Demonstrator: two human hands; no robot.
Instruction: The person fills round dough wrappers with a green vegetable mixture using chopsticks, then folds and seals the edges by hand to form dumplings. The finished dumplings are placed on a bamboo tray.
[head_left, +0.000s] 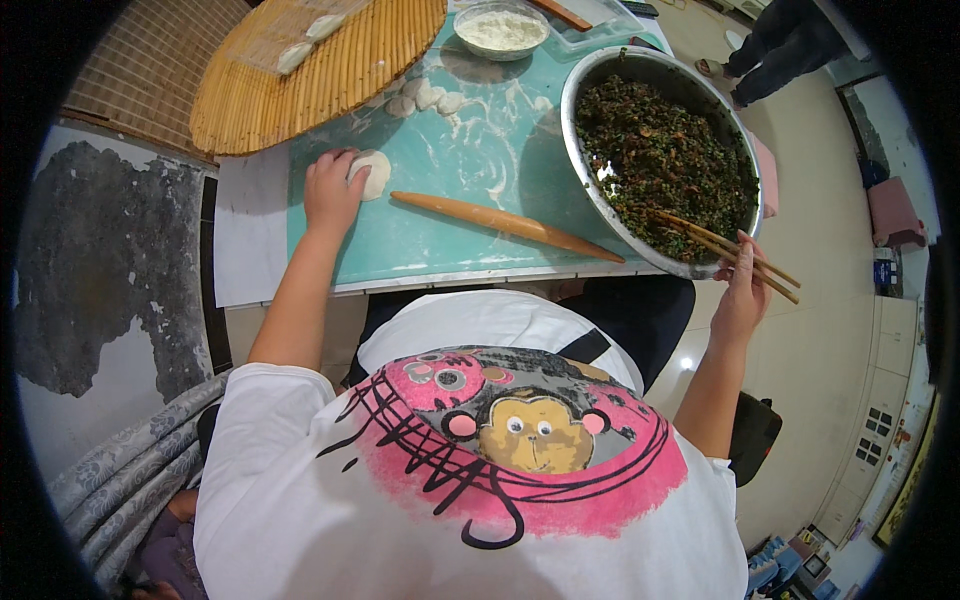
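At the left of the teal mat, my left hand (332, 191) is on a round dough wrapper (375, 177), thumb over its face and fingers at its left edge. A pair of wooden chopsticks (769, 271) is held in my right hand (739, 292) by the near rim of a large metal basin (574, 154). Their tips rest in the chopped green and brown filling (660, 142) inside. Between my hands lies a tapered wooden rolling pin (506, 223), slanting across the mat.
Several small dough pieces (426, 96) sit on the floured mat (450, 251). Behind them stands a glass bowl of flour (502, 31). A round slatted tray (330, 94) with two white dumplings (309, 45) overhangs the mat's left corner. Another person's legs (787, 49) are at the upper right.
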